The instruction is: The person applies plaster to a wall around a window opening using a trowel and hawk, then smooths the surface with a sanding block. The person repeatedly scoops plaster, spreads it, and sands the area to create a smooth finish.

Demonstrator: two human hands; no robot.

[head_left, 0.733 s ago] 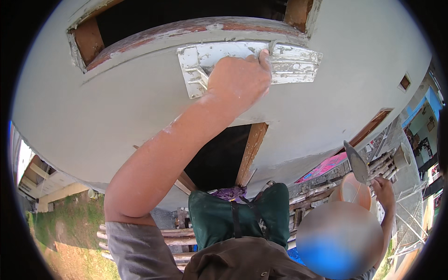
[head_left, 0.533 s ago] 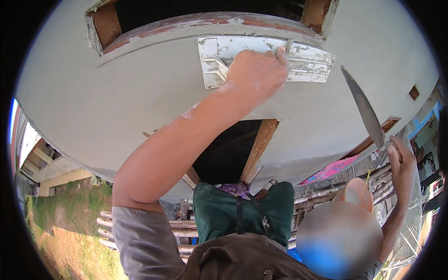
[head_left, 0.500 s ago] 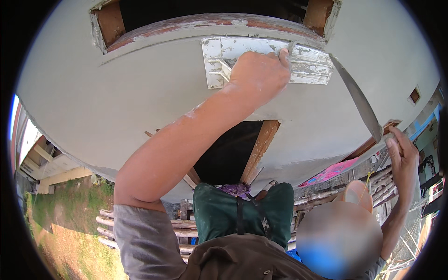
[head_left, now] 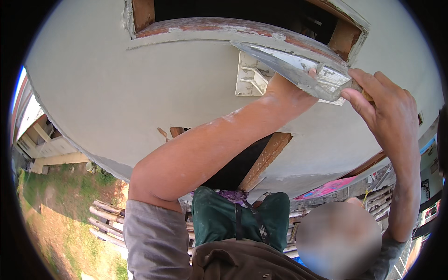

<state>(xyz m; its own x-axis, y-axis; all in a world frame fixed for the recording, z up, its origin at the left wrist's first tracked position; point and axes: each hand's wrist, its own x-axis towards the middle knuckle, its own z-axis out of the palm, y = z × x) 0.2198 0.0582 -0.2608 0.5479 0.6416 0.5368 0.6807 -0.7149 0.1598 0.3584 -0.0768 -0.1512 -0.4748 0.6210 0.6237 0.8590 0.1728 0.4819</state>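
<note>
Head view: You gripped a white float in your left hand, its fingers mostly hidden, at the far side before the pale grey wall and just below the window sill. Your right hand closed on the handle of a trowel, whose blade slanted left across the front of the float; whether the two touched could not be told. Wooden poles jutted out at near left, and a pink sheet showed toward the right.
</note>
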